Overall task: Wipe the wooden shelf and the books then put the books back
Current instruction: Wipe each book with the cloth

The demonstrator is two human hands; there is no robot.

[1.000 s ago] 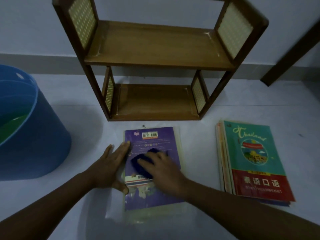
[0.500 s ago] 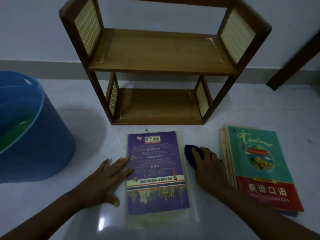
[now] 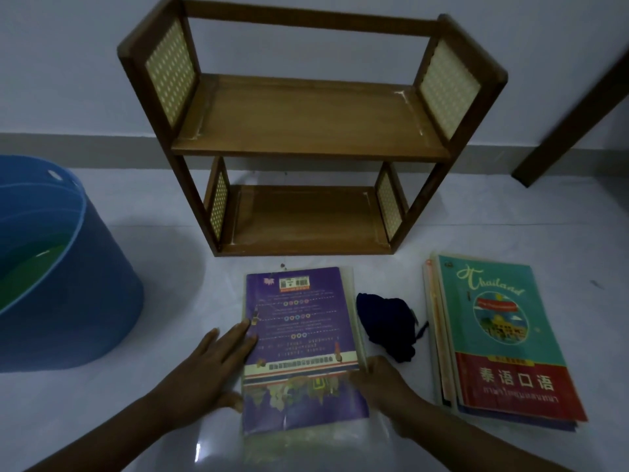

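blue tub at floor's left edge | left hand flat, fingers straight on purple book | right hand grasping its right edge | dark cloth lying loose | book stack right | shelf against wall

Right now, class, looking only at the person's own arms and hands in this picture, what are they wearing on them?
Nothing that shows. The left hand and right hand are bare, with no gloves, and no rings or watch can be seen in the dim light. Both forearms are uncovered to the frame's edge, with no sleeve in view.
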